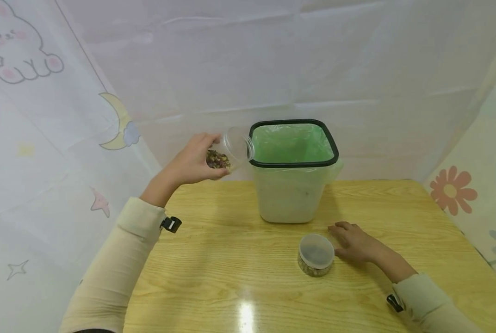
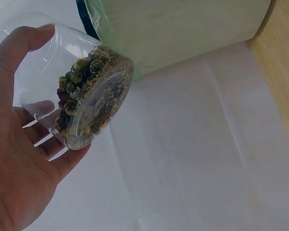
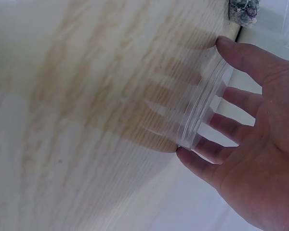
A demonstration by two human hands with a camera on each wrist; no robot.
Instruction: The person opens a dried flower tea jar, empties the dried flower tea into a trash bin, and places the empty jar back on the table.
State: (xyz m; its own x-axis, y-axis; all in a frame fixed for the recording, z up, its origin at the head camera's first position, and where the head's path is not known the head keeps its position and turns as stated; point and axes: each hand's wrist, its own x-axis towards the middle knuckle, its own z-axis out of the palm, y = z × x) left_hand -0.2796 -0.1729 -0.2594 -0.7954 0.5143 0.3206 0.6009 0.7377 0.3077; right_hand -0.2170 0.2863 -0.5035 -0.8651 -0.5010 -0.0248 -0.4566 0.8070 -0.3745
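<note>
My left hand (image 1: 200, 159) grips a clear jar (image 1: 235, 148), held tilted beside the bin with its mouth toward it. Dried flower buds (image 2: 82, 89) lie gathered toward the base of that jar. My right hand (image 1: 354, 243) is low over the table. In the right wrist view its thumb and fingertips hold the edge of a clear round lid (image 3: 195, 110), close to the wood; from the head this lid is hidden. Just left of the right hand a second clear jar (image 1: 316, 255), covered on top, stands upright with dried bits inside.
A pale bin (image 1: 289, 199) with a black rim and green liner stands at the back of the wood-grain table (image 1: 214, 259). Pale printed sheets (image 1: 273, 64) hang behind and at both sides.
</note>
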